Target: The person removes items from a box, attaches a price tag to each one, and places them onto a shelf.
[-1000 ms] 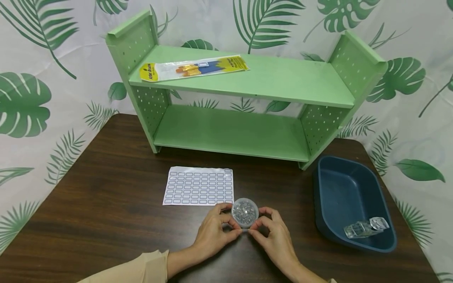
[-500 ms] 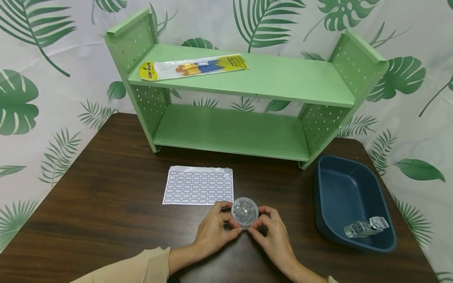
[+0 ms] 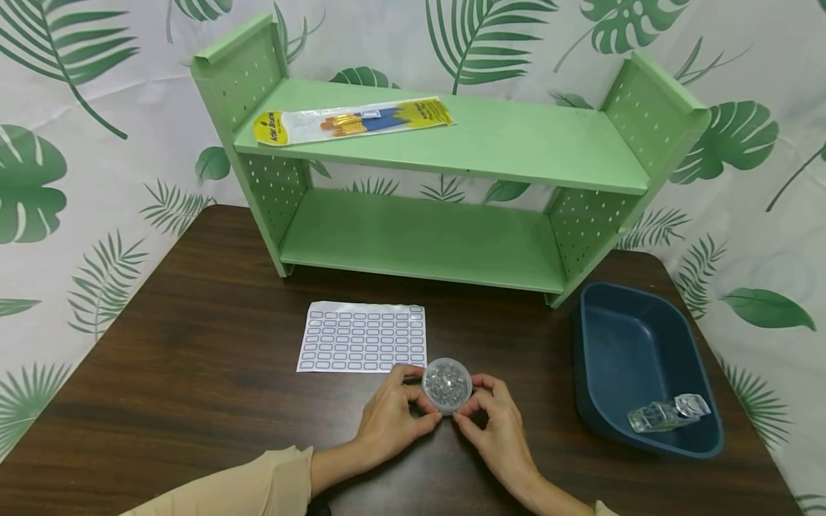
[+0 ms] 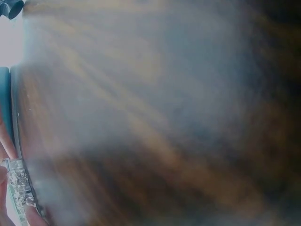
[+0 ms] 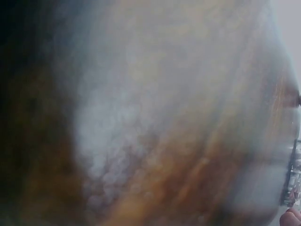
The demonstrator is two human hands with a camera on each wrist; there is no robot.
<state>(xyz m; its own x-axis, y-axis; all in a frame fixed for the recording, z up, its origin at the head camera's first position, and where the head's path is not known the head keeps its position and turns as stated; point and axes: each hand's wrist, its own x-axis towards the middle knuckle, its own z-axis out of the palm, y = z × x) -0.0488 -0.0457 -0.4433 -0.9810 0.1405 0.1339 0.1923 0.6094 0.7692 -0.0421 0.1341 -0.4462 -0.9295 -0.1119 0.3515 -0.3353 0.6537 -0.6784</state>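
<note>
A small round clear container [image 3: 447, 385] full of shiny silver beads stands on the dark wooden table [image 3: 193, 373], near the front middle. My left hand [image 3: 395, 413] curls round its left side and my right hand [image 3: 495, 423] round its right side, both thumbs meeting at its near edge. In the left wrist view the container [image 4: 19, 188] shows only as a glittering sliver at the lower left; the rest is blurred table. The right wrist view is a blur, with a fingertip [image 5: 291, 217] at the lower right corner.
A sheet of blue-edged labels [image 3: 363, 337] lies just behind the container. A green two-tier shelf [image 3: 445, 208] stands at the back, with a pack of paintbrushes [image 3: 351, 122] on its top tier. A dark blue tub [image 3: 639, 365] at the right holds a clear glass bottle [image 3: 667, 413].
Both hands and the container have stayed almost still; the fingers have only shifted slightly round the container.
</note>
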